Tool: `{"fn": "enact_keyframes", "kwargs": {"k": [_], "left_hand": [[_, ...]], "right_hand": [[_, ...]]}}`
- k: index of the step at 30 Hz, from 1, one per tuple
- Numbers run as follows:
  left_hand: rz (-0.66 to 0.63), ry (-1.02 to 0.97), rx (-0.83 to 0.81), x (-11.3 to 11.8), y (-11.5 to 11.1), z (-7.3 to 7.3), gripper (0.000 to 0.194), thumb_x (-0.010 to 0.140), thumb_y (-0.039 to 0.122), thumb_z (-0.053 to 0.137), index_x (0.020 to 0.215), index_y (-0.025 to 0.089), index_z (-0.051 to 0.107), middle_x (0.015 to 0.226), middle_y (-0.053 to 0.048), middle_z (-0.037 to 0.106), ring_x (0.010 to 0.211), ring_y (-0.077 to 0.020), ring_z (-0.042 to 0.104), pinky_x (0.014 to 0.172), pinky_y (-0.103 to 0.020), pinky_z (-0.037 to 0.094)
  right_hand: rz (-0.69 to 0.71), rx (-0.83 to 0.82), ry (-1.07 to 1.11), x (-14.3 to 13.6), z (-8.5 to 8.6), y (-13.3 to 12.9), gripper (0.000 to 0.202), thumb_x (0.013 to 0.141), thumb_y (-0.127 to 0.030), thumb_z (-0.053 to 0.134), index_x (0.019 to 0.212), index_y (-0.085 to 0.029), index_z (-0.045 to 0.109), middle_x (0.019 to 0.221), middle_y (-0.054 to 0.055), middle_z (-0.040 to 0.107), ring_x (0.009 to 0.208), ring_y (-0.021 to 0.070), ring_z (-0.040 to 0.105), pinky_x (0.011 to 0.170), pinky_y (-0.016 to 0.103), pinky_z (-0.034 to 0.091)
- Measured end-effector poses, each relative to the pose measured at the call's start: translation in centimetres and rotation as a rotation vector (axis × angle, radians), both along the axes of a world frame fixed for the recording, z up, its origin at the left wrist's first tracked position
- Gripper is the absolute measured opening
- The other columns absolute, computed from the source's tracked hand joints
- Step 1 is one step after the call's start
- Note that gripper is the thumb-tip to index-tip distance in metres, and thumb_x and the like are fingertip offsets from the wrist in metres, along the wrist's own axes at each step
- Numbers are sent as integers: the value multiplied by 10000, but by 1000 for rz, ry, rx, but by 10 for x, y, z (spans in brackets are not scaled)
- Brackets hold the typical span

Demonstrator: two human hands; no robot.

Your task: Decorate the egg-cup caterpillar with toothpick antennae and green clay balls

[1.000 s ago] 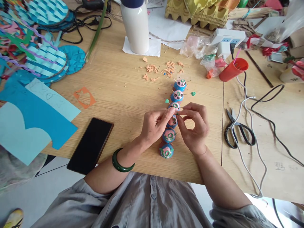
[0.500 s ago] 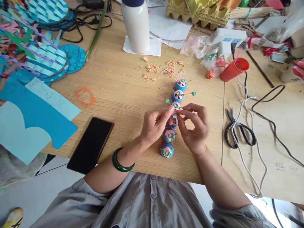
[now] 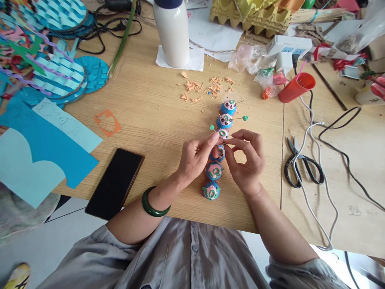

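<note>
A row of blue round pieces with pink tops and green rings runs up the middle of the table. Over the middle of the row, my left hand is closed, its thumb and forefinger pressed together. Close against it, my right hand pinches with thumb and fingertips. Whatever sits between the fingertips is too small or hidden to name. Thin sticks poke out from the farther pieces; one stick has a green blob at its tip, and another green blob shows beside my left thumb.
Orange shavings lie beyond the row. To the left are a phone and blue paper. Scissors rest at right among cables, with a tilted red cup behind. A white bottle stands at the back.
Almost nothing differs. My left hand and its thumb have shifted very slightly left; my right hand keeps its place and pinch.
</note>
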State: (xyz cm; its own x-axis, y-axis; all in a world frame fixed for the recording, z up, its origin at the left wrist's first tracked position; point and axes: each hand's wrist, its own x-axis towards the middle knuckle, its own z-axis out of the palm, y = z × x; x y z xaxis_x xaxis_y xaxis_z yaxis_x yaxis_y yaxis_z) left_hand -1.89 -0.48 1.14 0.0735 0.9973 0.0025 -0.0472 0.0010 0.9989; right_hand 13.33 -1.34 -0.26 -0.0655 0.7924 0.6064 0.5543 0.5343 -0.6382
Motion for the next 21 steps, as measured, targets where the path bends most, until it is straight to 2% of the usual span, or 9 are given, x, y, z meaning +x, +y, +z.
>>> {"fn": "enact_keyframes", "kwargs": {"k": [5, 9, 14, 19, 21], "left_hand": [[-23, -46, -63, -1, 1, 2, 459, 964, 532, 563, 782, 173, 784, 646, -17, 653, 563, -82, 546, 539, -213, 428], [-21, -17, -52, 0, 2, 3, 363, 849, 528, 722, 846, 172, 794, 679, -18, 693, 621, -103, 593, 575, -211, 471], [-24, 9, -1, 0, 3, 1, 334, 791, 503, 784, 821, 171, 792, 762, -26, 755, 660, -108, 627, 618, -206, 504], [10, 28, 29, -1, 4, 1, 311, 828, 480, 753, 816, 171, 781, 702, -7, 719, 608, -91, 583, 567, -197, 465], [14, 33, 30, -1, 3, 2, 324, 820, 496, 756, 805, 173, 778, 692, -7, 714, 604, -93, 579, 562, -201, 465]], "right_hand": [[-6, -7, 44, -1, 3, -2, 178, 896, -138, 664, 1019, -263, 690, 1107, 60, 642, 960, 192, 640, 630, 330, 600], [-30, -144, 221, -2, 8, -3, 103, 907, -197, 681, 984, -263, 699, 1092, 41, 644, 1021, 181, 647, 666, 303, 599], [59, -355, 422, -1, 9, -3, 53, 906, -243, 704, 958, -254, 709, 1077, 28, 653, 1000, 159, 649, 685, 271, 581], [52, -402, 472, -2, 9, -3, 162, 943, -310, 658, 1096, -276, 702, 1048, 21, 661, 929, 141, 626, 649, 250, 570], [31, -410, 439, -3, 10, -3, 166, 945, -338, 654, 1090, -267, 696, 1027, 22, 668, 910, 139, 627, 636, 246, 567]]}}
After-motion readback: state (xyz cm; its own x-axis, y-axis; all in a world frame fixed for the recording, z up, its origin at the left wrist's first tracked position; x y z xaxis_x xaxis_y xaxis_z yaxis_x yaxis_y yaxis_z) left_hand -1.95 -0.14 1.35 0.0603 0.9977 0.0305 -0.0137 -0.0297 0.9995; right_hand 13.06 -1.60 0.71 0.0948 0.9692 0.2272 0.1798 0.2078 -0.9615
